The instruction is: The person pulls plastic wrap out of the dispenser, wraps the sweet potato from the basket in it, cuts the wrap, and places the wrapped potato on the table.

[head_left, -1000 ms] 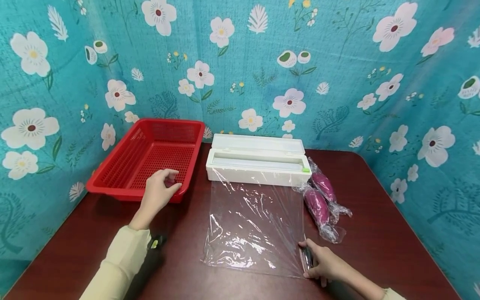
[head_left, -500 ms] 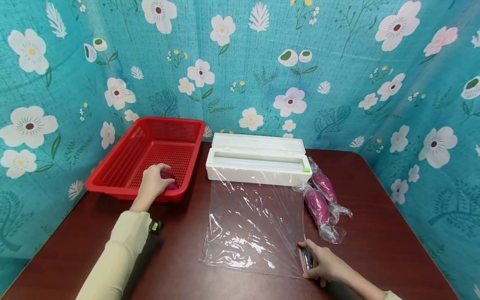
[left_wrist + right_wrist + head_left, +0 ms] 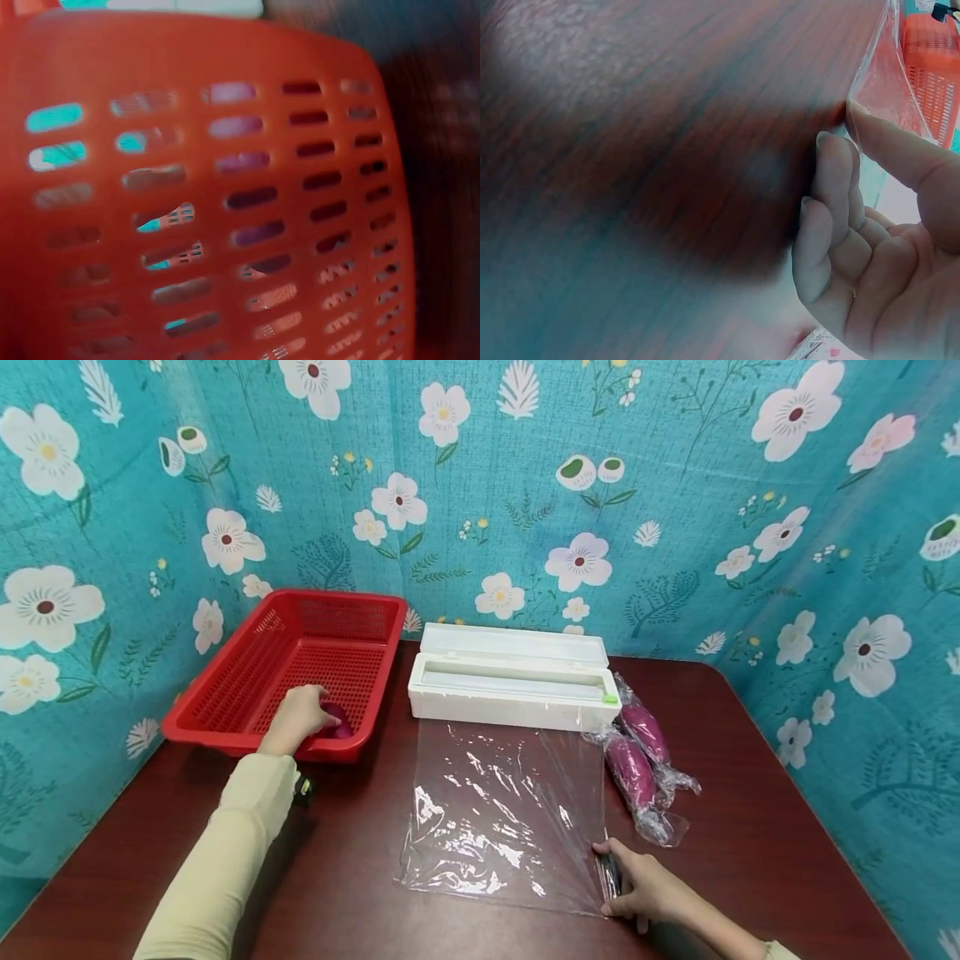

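My left hand (image 3: 298, 718) reaches over the near rim of a red plastic basket (image 3: 258, 742) and grips a purple-red sweet potato (image 3: 339, 723), its thumb and fingertips at the potato's left end. In the left wrist view the slotted basket wall (image 3: 202, 225) fills most of the picture, and purple shows through its slots. A clear sheet of plastic wrap (image 3: 498, 810) lies pulled out toward me from a white wrap dispenser (image 3: 510, 706) with a raised lid. At the sheet's near right corner my right hand (image 3: 645, 885) pinches the film, low over the table.
Two film-wrapped sweet potatoes, the nearer one (image 3: 632, 772) and the farther one (image 3: 645, 727), lie right of the dispenser. A green cutter slider (image 3: 610, 699) sits at the dispenser's right end. Floral cloth (image 3: 495, 510) hangs around the dark red table (image 3: 750, 810).
My left hand has moved forward and down into the basket, onto the sweet potato. My right hand stays at the corner of the plastic wrap.
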Tool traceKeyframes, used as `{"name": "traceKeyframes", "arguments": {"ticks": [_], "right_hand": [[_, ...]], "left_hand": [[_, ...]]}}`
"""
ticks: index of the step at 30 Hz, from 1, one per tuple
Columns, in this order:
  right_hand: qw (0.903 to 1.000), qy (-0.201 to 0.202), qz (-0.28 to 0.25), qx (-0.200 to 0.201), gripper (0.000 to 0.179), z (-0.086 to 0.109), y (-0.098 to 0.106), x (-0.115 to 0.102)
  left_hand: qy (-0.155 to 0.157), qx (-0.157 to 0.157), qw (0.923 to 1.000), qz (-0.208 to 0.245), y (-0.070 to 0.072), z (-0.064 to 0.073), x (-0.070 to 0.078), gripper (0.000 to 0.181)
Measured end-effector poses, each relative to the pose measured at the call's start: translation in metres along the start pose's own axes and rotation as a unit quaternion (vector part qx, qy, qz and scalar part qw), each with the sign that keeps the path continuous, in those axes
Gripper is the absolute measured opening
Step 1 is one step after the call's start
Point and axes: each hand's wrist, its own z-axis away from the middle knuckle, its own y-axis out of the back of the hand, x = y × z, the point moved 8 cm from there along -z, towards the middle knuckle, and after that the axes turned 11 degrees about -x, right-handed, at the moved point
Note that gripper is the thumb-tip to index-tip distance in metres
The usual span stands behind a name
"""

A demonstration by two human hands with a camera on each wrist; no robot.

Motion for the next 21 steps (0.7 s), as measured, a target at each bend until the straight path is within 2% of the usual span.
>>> {"name": "traceKeyframes", "arguments": {"ticks": [5,10,14,21], "right_hand": [[1.0,0.0,0.0,0.0,0.065,-0.001,0.0,-0.001],[1.0,-0.002,-0.005,-0.005,0.064,-0.002,0.0,-0.002],[1.0,0.001,-0.005,-0.006,0.064,-0.001,0.0,-0.002],[0.9999,-0.002,-0.01,-0.007,0.064,-0.001,-0.001,-0.001]], "left_hand": [[0.01,-0.04,0.9992,-0.003,-0.003,-0.002,-0.003,0.038],[0.015,-0.06,0.9981,-0.003,-0.008,-0.006,-0.004,0.028],[0.017,-0.071,0.9973,0.003,-0.011,-0.009,-0.006,0.028],[-0.003,-0.084,0.9962,0.018,-0.01,-0.011,-0.006,0.033]]}}
